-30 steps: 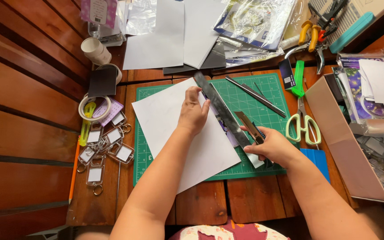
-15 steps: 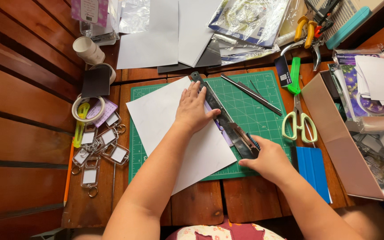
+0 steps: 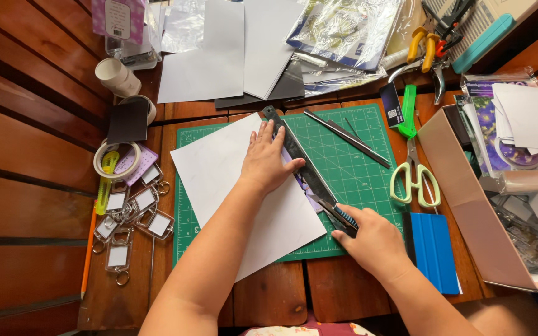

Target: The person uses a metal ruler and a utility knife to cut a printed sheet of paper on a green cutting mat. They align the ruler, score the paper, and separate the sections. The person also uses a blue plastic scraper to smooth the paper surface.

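Head view: left hand flat, fingers spread, pressing long dark metal ruler onto white paper sheet on green cutting mat. Right hand clenched around small dark craft knife, blade at ruler's near end. Cutting step; ruler must not slip.

Knife blade tip behind ruler

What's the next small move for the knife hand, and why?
Probably draw the knife the last bit toward the body along the ruler. The right hand holds the blade near the paper's near edge, against the ruler, while the left hand presses ruler and paper flat on the mat.
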